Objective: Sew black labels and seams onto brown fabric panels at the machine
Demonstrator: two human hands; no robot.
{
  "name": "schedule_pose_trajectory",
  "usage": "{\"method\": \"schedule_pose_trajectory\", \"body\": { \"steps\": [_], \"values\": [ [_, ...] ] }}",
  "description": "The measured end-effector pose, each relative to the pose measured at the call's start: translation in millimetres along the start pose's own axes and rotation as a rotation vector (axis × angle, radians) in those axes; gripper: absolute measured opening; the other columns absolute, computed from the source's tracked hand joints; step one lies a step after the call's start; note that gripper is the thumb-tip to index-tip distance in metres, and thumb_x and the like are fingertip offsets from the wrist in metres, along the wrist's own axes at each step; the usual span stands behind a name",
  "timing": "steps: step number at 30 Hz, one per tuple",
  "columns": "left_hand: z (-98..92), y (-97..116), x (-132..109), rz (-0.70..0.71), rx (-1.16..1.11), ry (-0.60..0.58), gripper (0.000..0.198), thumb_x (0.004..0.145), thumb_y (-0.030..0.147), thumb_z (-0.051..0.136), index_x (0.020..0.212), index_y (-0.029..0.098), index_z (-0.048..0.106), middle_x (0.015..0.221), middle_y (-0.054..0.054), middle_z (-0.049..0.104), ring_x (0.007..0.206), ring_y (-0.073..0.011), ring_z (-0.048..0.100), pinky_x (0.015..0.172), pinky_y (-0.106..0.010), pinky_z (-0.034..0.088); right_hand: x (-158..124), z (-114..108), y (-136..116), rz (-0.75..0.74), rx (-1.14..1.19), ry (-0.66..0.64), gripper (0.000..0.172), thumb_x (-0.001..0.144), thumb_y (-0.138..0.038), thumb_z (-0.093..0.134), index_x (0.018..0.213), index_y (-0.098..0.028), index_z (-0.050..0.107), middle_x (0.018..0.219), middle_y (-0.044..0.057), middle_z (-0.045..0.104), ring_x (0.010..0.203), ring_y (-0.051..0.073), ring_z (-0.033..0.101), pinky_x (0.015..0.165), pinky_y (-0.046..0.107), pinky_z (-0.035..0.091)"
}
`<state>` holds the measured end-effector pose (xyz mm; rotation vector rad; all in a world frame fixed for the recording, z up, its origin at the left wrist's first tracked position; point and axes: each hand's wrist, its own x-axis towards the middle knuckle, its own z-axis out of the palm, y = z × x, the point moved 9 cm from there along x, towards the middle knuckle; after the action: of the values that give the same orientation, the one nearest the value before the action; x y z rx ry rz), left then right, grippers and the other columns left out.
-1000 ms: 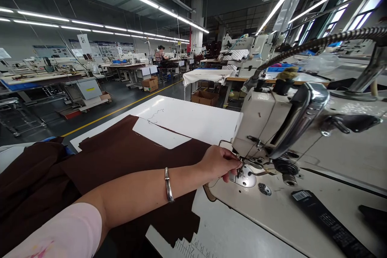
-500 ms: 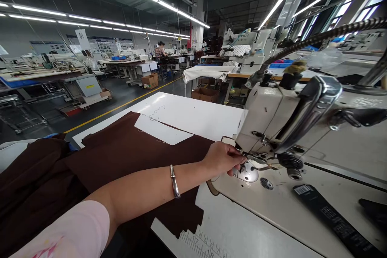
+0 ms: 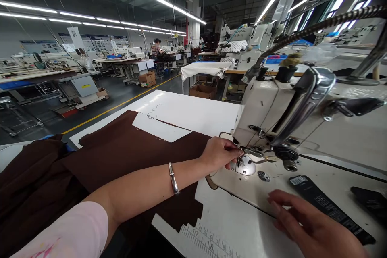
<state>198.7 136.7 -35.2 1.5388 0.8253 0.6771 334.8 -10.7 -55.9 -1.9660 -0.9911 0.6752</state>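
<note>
My left hand (image 3: 220,154) reaches in at the needle area of the sewing machine (image 3: 256,117), just left of the presser foot. Its thumb and fingertips are pinched together; whatever they hold is too small or hidden to make out. Under my left forearm lies dark brown fabric (image 3: 163,149), with a white piece (image 3: 160,127) on it. My right hand (image 3: 311,225) hangs over the front of the machine bed, blurred at the fingertips, its fingers curved and apart with nothing visible in them. Beside it lies a black printed label strip (image 3: 326,203).
A second black strip (image 3: 369,201) lies further right. Ruler markings (image 3: 208,244) run along the table's front edge. Bunched brown cloth (image 3: 33,181) is piled at the left. Loose thread (image 3: 155,111) rests on the white tabletop. A person (image 3: 157,50) sits at a distant workstation.
My right hand has come into view at the lower right, over the machine bed. My left hand keeps its pinch near the needle. The camera view has shifted slightly.
</note>
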Motion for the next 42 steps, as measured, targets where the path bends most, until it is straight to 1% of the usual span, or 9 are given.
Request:
{"method": "schedule_pose_trajectory", "body": {
  "steps": [1,3,7,9,15,23,31,35,42],
  "values": [
    [0.1,-1,0,0.001,0.004,0.007,0.015,0.071,0.024,0.059,0.07,0.009,0.06,0.05,0.004,0.051,0.031,-0.0019,0.041,0.032,-0.013,0.036,2,8,3,0.148,0.161,-0.028,0.047,0.036,-0.048,0.065,0.074,-0.021,0.064,0.068,0.002,0.061,0.049,0.014,0.054,0.044,0.023,0.043],
    [0.5,-1,1,0.006,0.013,0.024,0.015,0.072,0.023,0.059,0.07,0.009,0.06,0.049,0.004,0.05,0.031,-0.0012,0.04,0.032,-0.013,0.037,6,23,-5,0.274,0.432,-0.049,0.048,0.04,-0.038,0.071,0.082,-0.018,0.061,0.06,0.0,0.057,0.045,0.012,0.049,0.04,0.021,0.041],
    [1.2,0,0,0.014,0.034,0.051,0.015,0.073,0.023,0.058,0.071,0.009,0.061,0.05,0.004,0.05,0.031,-0.0012,0.039,0.033,-0.013,0.036,20,47,-25,0.297,0.7,-0.051,0.02,0.066,-0.012,0.061,0.085,-0.015,0.054,0.072,-0.002,0.056,0.053,0.008,0.049,0.047,0.019,0.044],
    [1.2,3,-1,0.011,0.043,0.055,0.015,0.072,0.023,0.058,0.07,0.009,0.061,0.049,0.004,0.049,0.031,-0.0013,0.039,0.032,-0.013,0.035,26,54,-29,0.317,0.782,-0.023,0.014,0.075,-0.003,0.052,0.085,-0.013,0.052,0.073,-0.003,0.054,0.053,0.006,0.048,0.047,0.017,0.043],
    [-0.4,5,-3,0.002,0.05,0.07,0.014,0.072,0.022,0.058,0.07,0.009,0.062,0.048,0.004,0.049,0.031,-0.0023,0.04,0.033,-0.014,0.034,34,65,-31,0.409,0.93,0.036,0.002,0.084,-0.011,0.049,0.082,-0.011,0.05,0.072,-0.004,0.051,0.051,0.004,0.046,0.047,0.017,0.043],
    [0.9,-2,-1,-0.005,0.042,0.073,0.016,0.073,0.025,0.058,0.076,0.01,0.062,0.051,0.004,0.05,0.033,-0.0029,0.041,0.034,-0.016,0.036,40,70,-32,0.389,0.992,0.0,0.006,0.085,-0.017,0.05,0.086,-0.011,0.052,0.074,-0.003,0.051,0.051,0.004,0.045,0.046,0.016,0.042],
    [1.4,3,-4,-0.014,0.037,0.078,0.013,0.073,0.022,0.058,0.072,0.009,0.061,0.049,0.005,0.048,0.031,-0.0021,0.039,0.033,-0.015,0.035,36,68,-38,0.322,0.959,0.058,0.005,0.083,-0.014,0.052,0.08,-0.011,0.051,0.071,-0.004,0.049,0.05,0.003,0.044,0.043,0.014,0.039],
    [1.6,1,-3,-0.007,0.035,0.079,0.014,0.073,0.023,0.058,0.074,0.01,0.061,0.051,0.004,0.049,0.033,-0.0023,0.04,0.034,-0.015,0.037,36,67,-37,0.303,0.918,0.084,0.005,0.083,-0.015,0.052,0.081,-0.011,0.051,0.071,-0.004,0.05,0.051,0.004,0.045,0.045,0.016,0.041],
    [1.0,3,-6,-0.002,0.028,0.081,0.015,0.073,0.023,0.057,0.071,0.009,0.061,0.049,0.005,0.048,0.031,-0.0024,0.041,0.033,-0.015,0.033,37,63,-35,0.289,0.83,0.105,0.005,0.082,-0.016,0.054,0.082,-0.011,0.052,0.073,-0.003,0.051,0.055,0.005,0.048,0.048,0.017,0.043]
  ]
}}
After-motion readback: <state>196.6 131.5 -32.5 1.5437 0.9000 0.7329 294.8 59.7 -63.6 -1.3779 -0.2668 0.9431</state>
